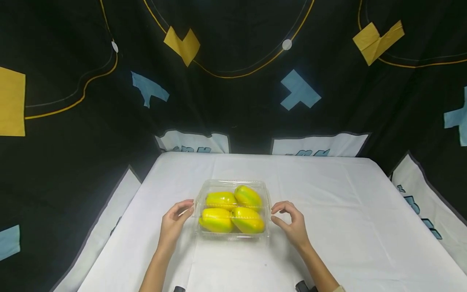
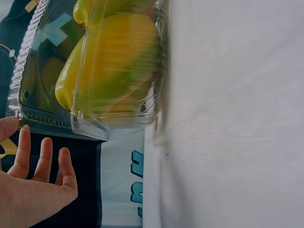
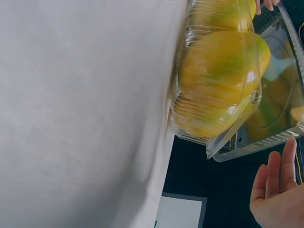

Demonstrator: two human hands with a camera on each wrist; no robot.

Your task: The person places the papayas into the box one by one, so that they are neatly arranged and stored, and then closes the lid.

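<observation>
A clear plastic clamshell container stands on the table with several yellow-green mangoes inside. Its hinged lid is tilted up from the base, leaving a gap at the near side, as both wrist views show. At the lid's left edge, my left hand pinches the rim between thumb and forefinger, the other fingers spread apart. My right hand holds the opposite edge of the lid, its thumb on one side and forefinger on the other. Mangoes show through the ribbed base wall.
White cloth covers the table around the container. Behind it hangs a dark curtain with yellow and blue tape patches. Two small black objects lie at the near edge beside the forearms.
</observation>
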